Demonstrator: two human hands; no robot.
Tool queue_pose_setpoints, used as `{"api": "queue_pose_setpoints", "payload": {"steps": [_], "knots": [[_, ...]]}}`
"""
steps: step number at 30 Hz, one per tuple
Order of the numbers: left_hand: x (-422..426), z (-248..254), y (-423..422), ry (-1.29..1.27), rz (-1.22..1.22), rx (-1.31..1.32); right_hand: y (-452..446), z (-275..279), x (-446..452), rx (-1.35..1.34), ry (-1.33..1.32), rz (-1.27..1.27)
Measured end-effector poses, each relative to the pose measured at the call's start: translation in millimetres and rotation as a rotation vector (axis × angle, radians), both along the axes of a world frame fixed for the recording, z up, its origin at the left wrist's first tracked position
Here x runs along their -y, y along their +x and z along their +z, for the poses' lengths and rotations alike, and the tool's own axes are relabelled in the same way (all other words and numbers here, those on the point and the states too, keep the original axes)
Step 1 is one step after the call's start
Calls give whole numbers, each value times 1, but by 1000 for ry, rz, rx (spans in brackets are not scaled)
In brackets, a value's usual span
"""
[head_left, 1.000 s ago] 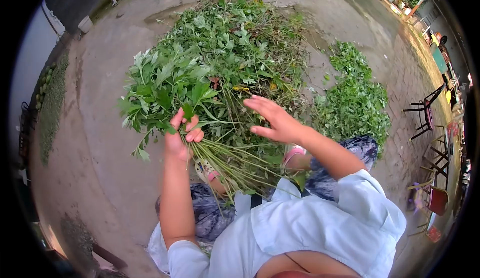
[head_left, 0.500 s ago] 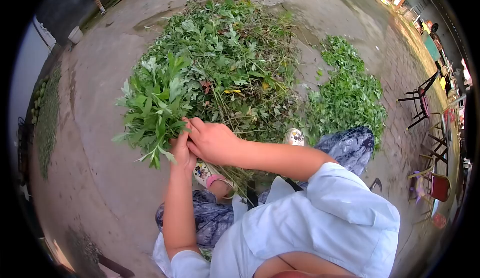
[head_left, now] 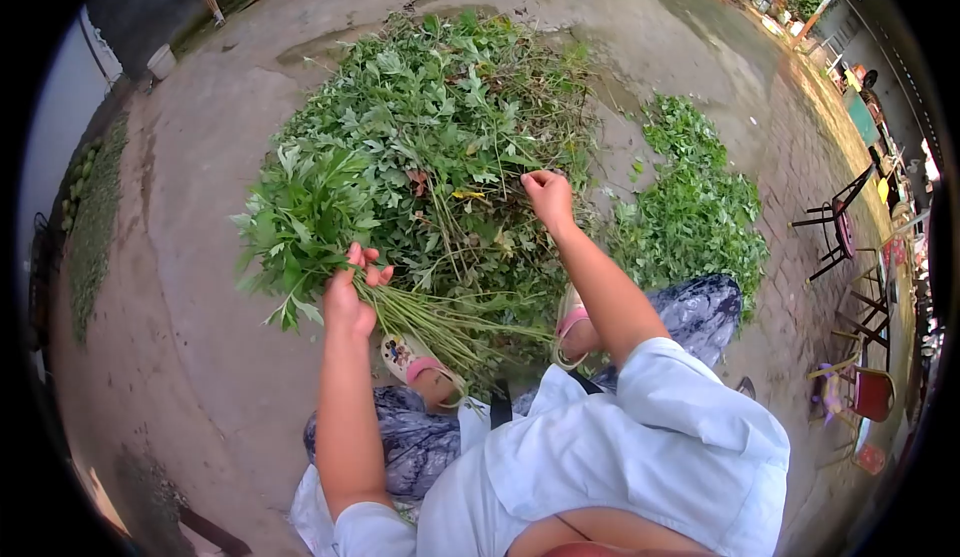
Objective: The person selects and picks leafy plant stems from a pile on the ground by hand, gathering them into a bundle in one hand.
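My left hand (head_left: 348, 295) is closed around a bunch of leafy green stems (head_left: 305, 212) that look like mugwort. Its leaves fan out past the fingers, and its bare stalks (head_left: 450, 319) trail right, over my shoes. Over the large pile of cut greens (head_left: 440, 107), my right hand (head_left: 549, 197) is raised with thumb and fingers pinched together. What those fingertips hold, if anything, is too fine to make out. Lobed leaves, thin stalks and some brown, dry bits are mixed in the pile.
A smaller heap of green leaves (head_left: 700, 202) lies to the right of the pile. Chairs (head_left: 840, 222) stand along the right side. At the far left is a white bucket (head_left: 161, 62). My patterned shoe (head_left: 405, 357) is just below the stalks.
My right hand has left the bunch and moved right and up over the pile. My left hand still grips the stems, whose stalks now show spread to the right.
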State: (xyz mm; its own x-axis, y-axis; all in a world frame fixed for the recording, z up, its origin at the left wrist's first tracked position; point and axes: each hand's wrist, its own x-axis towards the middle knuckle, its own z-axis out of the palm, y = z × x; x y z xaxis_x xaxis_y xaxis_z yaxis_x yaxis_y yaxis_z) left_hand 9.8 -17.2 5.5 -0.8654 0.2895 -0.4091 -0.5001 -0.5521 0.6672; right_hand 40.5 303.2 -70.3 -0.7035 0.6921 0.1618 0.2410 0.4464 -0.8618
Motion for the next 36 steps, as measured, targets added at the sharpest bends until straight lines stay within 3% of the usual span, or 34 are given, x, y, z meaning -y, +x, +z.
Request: {"api": "queue_pose_setpoints", "payload": {"steps": [4,8,11,12,14,16,18,19,21,23,24,26,28,32,33,35,36], "knots": [[11,-14,-9,4,18,15,1,76,14,-427,-482,39],[15,-20,-9,-17,16,26,-3,109,15,-409,-694,166],[19,-18,-5,-11,33,18,-12,99,6,560,175,429],[20,-17,-3,-6,39,5,-9,96,6,561,179,435],[25,-22,-3,14,30,0,-1,88,6,854,754,352],[26,-23,-1,13,28,3,9,117,16,828,740,332],[26,-22,0,16,34,12,16,141,26,318,712,115],[27,-22,0,11,35,18,15,152,31,317,717,118],[25,-21,0,11,39,19,5,174,52,-313,364,-9],[24,-20,1,5,38,17,-9,193,106,-414,218,183],[23,-22,-1,12,41,41,-10,202,147,-373,233,375],[22,-27,-4,18,40,58,-1,195,244,-619,224,877],[22,-33,-6,0,23,59,40,179,302,-432,429,1090],[27,-31,-5,33,75,103,61,178,320,-731,-62,1768],[30,-37,-6,36,78,102,32,168,299,-670,38,1468],[36,-54,-11,129,41,85,1,196,228,-63,-99,819],[33,-28,-1,40,82,98,-46,142,197,-274,439,429]]}}
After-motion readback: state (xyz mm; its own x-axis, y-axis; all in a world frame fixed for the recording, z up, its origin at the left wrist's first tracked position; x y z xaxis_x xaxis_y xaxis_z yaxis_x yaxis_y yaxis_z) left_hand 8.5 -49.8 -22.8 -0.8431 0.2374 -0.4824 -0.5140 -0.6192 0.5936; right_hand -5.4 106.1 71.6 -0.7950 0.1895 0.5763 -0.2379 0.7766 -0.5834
